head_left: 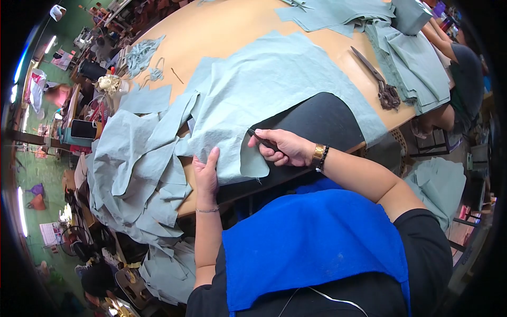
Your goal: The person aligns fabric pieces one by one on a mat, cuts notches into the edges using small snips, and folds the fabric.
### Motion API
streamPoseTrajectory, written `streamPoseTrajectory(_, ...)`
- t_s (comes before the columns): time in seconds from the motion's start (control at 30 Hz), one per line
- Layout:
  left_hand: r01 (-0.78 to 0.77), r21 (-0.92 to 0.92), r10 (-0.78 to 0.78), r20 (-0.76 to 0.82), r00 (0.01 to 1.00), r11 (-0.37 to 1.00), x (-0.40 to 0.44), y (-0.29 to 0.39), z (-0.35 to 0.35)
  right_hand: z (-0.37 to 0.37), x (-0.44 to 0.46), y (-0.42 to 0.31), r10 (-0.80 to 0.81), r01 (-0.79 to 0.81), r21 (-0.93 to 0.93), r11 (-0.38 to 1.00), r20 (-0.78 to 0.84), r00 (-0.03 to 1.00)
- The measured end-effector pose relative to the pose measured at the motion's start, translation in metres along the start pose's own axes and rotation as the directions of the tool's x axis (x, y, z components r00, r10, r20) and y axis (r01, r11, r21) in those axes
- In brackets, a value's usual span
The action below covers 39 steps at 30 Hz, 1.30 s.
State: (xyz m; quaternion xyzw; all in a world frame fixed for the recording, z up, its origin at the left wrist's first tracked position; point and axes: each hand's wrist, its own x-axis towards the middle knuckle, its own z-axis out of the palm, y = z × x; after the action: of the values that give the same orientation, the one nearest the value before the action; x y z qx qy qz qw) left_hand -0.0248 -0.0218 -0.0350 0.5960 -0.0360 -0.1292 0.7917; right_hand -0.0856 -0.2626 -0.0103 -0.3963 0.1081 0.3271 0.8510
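A wide piece of grey-green cloth (274, 74) lies across the wooden table, partly over a dark, round-ended flat piece (327, 119). My left hand (206, 171) rests on the cloth near the table's front edge, thumb up and apart, its other fingers partly hidden. In my right hand (277, 147) is a small dark cutting tool (262, 138), its tip at the cloth's curved edge. The fingers are wrapped round it. Below that hand a flap of cloth (253, 161) hangs folded over the dark piece.
Large dark scissors (377, 79) lie at the table's right. Stacked cloth (409, 68) is beyond them, beside another person's arm (441, 39). Crumpled cloth (132, 158) covers the left edge. Cloth strips (141, 55) lie at the back left, and a stool (430, 142) stands right.
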Motion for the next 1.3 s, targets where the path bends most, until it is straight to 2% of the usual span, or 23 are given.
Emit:
streamPoseTrajectory(0.13, 0.014, 0.024, -0.014, 0.02, 1.0, 1.0, -0.001, 0.004, 0.003, 0.0, 0.009, -0.001, 0.012, -0.012, 0.013, 1.0, -0.003, 1.0)
streamPoseTrajectory(0.23, 0.01, 0.021, -0.01, 0.022, 1.0, 1.0, -0.001, 0.003, 0.0, -0.001, 0.008, 0.004, -0.039, 0.039, 0.001, 0.999, -0.016, 0.999)
streamPoseTrajectory(0.43, 0.004, 0.043, -0.005, 0.018, 1.0, 0.999, 0.0, 0.004, 0.002, 0.006, 0.005, -0.003, 0.023, -0.023, 0.007, 1.0, -0.017, 1.0)
streamPoseTrajectory(0.53, -0.009, 0.016, 0.009, 0.011, 1.0, 1.0, 0.0, 0.001, 0.002, 0.004, 0.011, 0.001, -0.023, 0.023, -0.017, 1.0, -0.022, 0.999)
streamPoseTrajectory(0.63, 0.002, 0.224, 0.01, -0.05, 0.999, 0.975, -0.008, 0.005, -0.002, 0.003, -0.002, 0.003, -0.103, 0.095, -0.165, 0.982, -0.038, 0.994)
streamPoseTrajectory(0.67, 0.0, 0.342, 0.009, -0.026, 1.0, 0.94, -0.018, 0.008, -0.002, 0.001, -0.008, 0.003, -0.137, 0.122, -0.225, 0.967, -0.054, 0.989)
streamPoseTrajectory(0.7, -0.005, 0.454, 0.005, -0.001, 1.0, 0.891, -0.034, 0.014, -0.004, -0.007, -0.012, 0.002, -0.229, 0.178, -0.398, 0.9, -0.085, 0.97)
streamPoseTrajectory(0.73, -0.013, 0.56, -0.002, 0.025, 1.0, 0.828, -0.05, 0.019, -0.006, -0.021, -0.005, 0.012, -0.63, 0.417, -0.758, 0.501, 0.01, 0.776)
streamPoseTrajectory(0.77, -0.077, 0.596, 0.043, 0.07, 0.997, 0.799, -0.066, 0.024, -0.007, -0.022, -0.016, 0.002, -0.741, 0.325, -0.918, 0.227, 0.054, 0.67)
streamPoseTrajectory(0.8, -0.141, 0.626, 0.087, 0.116, 0.989, 0.767, -0.08, 0.027, -0.01, -0.022, -0.028, -0.011, -0.813, 0.163, -0.985, -0.056, 0.14, 0.565)
streamPoseTrajectory(0.87, -0.035, 0.439, 0.051, -0.025, 0.998, 0.898, -0.093, 0.034, -0.03, -0.032, -0.028, -0.021, -0.798, 0.007, -0.993, -0.12, 0.101, 0.595)
streamPoseTrajectory(0.93, -0.207, 0.665, 0.341, -0.076, 0.937, 0.717, -0.08, 0.054, -0.047, -0.046, -0.005, -0.024, -0.784, -0.084, -0.974, -0.21, 0.116, 0.61)
streamPoseTrajectory(0.97, -0.385, 0.76, 0.547, 0.047, 0.836, 0.523, -0.066, 0.065, -0.048, -0.044, 0.007, -0.029, -0.752, -0.075, -0.978, -0.194, 0.099, 0.652)
streamPoseTrajectory(1.07, -0.492, 0.771, 0.558, 0.219, 0.801, 0.404, -0.029, 0.098, -0.008, -0.037, 0.039, -0.042, -0.697, 0.106, -0.972, -0.209, 0.224, 0.681)
streamPoseTrajectory(1.1, -0.536, 0.754, 0.53, 0.297, 0.794, 0.38, -0.014, 0.101, 0.011, -0.035, 0.042, -0.044, -0.745, 0.154, -0.976, -0.154, 0.217, 0.631)
streamPoseTrajectory(1.2, -0.629, 0.702, 0.36, 0.521, 0.774, 0.335, 0.029, 0.085, 0.066, -0.047, 0.033, -0.05, -0.845, 0.337, -0.909, 0.246, -0.031, 0.534)
streamPoseTrajectory(1.23, -0.633, 0.701, 0.309, 0.553, 0.774, 0.329, 0.039, 0.073, 0.082, -0.041, 0.007, -0.058, -0.629, 0.272, -0.709, 0.651, -0.303, 0.716)
streamPoseTrajectory(1.3, -0.635, 0.713, 0.234, 0.59, 0.773, 0.298, 0.054, 0.043, 0.106, -0.056, -0.02, -0.051, -0.606, 0.443, -0.428, 0.788, -0.412, 0.681)
